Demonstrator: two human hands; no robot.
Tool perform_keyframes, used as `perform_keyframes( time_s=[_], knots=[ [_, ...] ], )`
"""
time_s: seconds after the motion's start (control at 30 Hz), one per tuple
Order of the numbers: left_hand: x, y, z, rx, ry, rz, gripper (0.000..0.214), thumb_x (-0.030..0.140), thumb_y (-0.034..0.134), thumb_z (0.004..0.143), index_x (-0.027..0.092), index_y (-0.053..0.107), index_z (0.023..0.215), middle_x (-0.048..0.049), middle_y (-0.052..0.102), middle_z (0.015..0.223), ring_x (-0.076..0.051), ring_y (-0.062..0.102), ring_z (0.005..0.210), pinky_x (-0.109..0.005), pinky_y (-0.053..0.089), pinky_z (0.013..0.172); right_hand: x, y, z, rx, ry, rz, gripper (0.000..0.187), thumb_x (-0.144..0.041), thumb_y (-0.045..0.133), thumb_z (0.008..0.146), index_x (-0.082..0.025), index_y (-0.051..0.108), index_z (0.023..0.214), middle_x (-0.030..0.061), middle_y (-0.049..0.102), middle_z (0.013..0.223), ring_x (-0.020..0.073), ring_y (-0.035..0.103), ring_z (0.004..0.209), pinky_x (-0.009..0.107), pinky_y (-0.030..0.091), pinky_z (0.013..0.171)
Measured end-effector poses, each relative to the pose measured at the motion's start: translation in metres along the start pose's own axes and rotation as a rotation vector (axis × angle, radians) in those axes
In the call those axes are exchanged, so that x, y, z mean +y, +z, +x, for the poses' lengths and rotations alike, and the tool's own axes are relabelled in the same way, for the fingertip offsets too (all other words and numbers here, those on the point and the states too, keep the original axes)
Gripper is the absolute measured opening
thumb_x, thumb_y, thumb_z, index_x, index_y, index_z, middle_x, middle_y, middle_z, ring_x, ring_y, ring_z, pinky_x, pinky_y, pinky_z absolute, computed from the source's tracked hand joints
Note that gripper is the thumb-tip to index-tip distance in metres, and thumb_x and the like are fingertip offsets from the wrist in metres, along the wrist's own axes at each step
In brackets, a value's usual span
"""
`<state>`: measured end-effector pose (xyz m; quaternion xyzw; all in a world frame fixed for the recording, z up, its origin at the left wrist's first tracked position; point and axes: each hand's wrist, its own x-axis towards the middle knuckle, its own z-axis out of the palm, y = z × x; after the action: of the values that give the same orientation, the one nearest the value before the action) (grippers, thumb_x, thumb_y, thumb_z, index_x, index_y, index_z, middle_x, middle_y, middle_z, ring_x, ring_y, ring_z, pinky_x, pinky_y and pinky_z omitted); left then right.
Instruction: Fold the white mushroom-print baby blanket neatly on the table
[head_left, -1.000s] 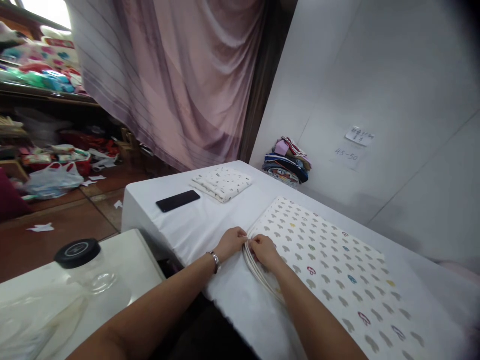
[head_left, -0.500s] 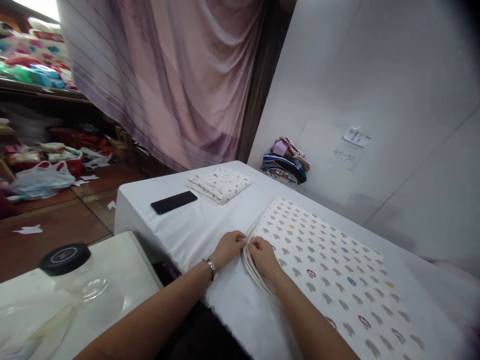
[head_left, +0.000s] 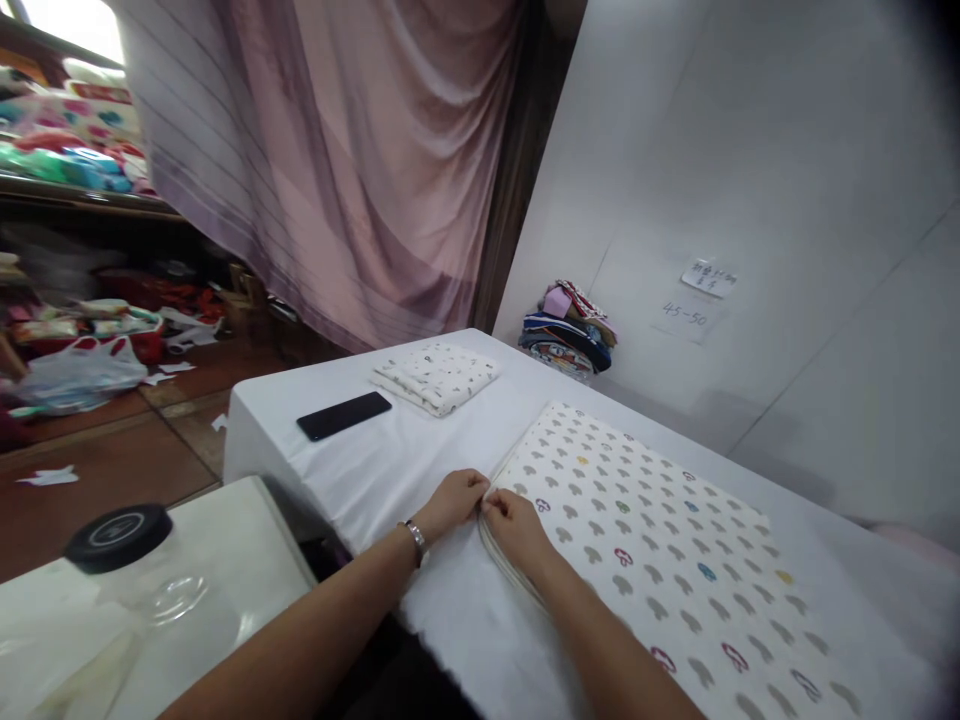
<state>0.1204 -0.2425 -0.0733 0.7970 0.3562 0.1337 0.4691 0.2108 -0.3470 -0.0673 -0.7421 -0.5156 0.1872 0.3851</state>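
Observation:
A white cloth point(head_left: 630, 540) printed with grey, red, blue and yellow shapes lies folded in layers on the covered table. At its left edge my left hand point(head_left: 454, 500), with a bracelet on the wrist, has its fingers pinched on the layered edge. Right beside it my right hand point(head_left: 517, 528) also pinches that edge, thumb and fingers together. The two sets of fingertips nearly touch. A smaller folded cloth point(head_left: 439, 377) with a fine print lies farther back, and a black phone point(head_left: 344, 416) rests to its left.
The white-covered table point(head_left: 360, 510) runs along a grey wall with paper notes point(head_left: 709, 278). Folded clothes point(head_left: 568, 332) are stacked by the wall. A lidded clear jar point(head_left: 176, 590) stands on a white surface at lower left. A pink curtain point(head_left: 375, 150) hangs behind; plastic bags point(head_left: 86, 372) lie on the floor.
The cloth's left-edge layers, spread apart before, now sit closer together and flatter. Both hands have shifted slightly along that edge, still pinching it.

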Motion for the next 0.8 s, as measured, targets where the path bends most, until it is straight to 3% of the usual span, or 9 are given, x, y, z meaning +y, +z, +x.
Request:
perform_keyframes(
  time_s=[0.07,0.17,0.33,0.47,0.57,0.7,0.8],
  knots=[
    [0.004,-0.003,0.004,-0.041,-0.013,0.039,0.036,0.041,0.037,0.084,0.015,0.06,0.074,0.0032,0.048,0.043,-0.011,0.045,0.04,-0.022,0.035,0.043,-0.003,-0.001,-0.002,-0.006,-0.029,-0.016,0.02,-0.024,0.044,0.081,-0.018,0.061,0.071,-0.001,0.061,0.068,0.0122,0.053,0.064,0.022,0.037,0.061],
    [0.012,-0.006,0.014,-0.056,-0.008,0.127,0.035,0.048,0.048,0.076,0.016,0.06,0.069,0.0011,0.053,0.046,-0.012,0.05,0.045,-0.023,0.036,0.046,-0.009,-0.003,-0.005,-0.026,-0.058,-0.05,0.023,-0.023,0.042,0.083,-0.019,0.063,0.076,0.0002,0.064,0.074,0.0128,0.055,0.068,0.022,0.037,0.063],
    [0.024,-0.001,0.031,0.051,0.019,0.292,0.028,0.033,0.064,0.062,0.017,0.06,0.085,-0.0054,0.066,0.084,-0.018,0.06,0.077,-0.025,0.039,0.063,-0.018,-0.006,-0.013,-0.055,-0.056,-0.175,0.021,-0.023,0.043,0.085,-0.019,0.062,0.079,0.0012,0.065,0.075,0.0139,0.055,0.067,0.023,0.033,0.059],
    [0.032,0.003,0.035,0.075,0.043,0.352,0.035,0.029,0.061,0.067,0.02,0.054,0.1,-0.002,0.066,0.075,-0.019,0.061,0.079,-0.026,0.039,0.067,-0.021,-0.01,-0.022,-0.056,-0.143,-0.242,0.022,-0.022,0.042,0.085,-0.018,0.056,0.07,0.0003,0.059,0.07,0.0133,0.052,0.067,0.023,0.032,0.06],
    [0.036,0.005,0.034,0.078,0.053,0.383,0.029,0.03,0.061,0.068,0.02,0.055,0.095,-0.0021,0.066,0.075,-0.019,0.061,0.079,-0.027,0.039,0.068,-0.019,-0.011,-0.03,-0.046,-0.179,-0.282,0.02,-0.023,0.044,0.085,-0.019,0.053,0.068,0.0004,0.055,0.072,0.0135,0.051,0.07,0.023,0.034,0.063],
    [0.04,0.007,0.035,0.078,0.049,0.402,0.019,0.033,0.06,0.068,0.019,0.058,0.081,-0.0032,0.066,0.074,-0.019,0.061,0.08,-0.027,0.039,0.069,-0.018,-0.007,-0.041,-0.042,-0.158,-0.315,0.012,-0.021,0.045,0.083,-0.019,0.056,0.081,0.0033,0.056,0.085,0.0155,0.053,0.079,0.025,0.039,0.071],
    [0.041,0.008,0.036,0.077,0.028,0.387,0.015,0.032,0.06,0.067,0.019,0.058,0.075,-0.0029,0.065,0.07,-0.019,0.06,0.077,-0.026,0.039,0.065,-0.019,-0.004,-0.05,-0.027,-0.168,-0.335,0.018,-0.02,0.044,0.082,-0.019,0.057,0.095,0.0058,0.056,0.095,0.0178,0.054,0.089,0.027,0.041,0.078]
  ],
)
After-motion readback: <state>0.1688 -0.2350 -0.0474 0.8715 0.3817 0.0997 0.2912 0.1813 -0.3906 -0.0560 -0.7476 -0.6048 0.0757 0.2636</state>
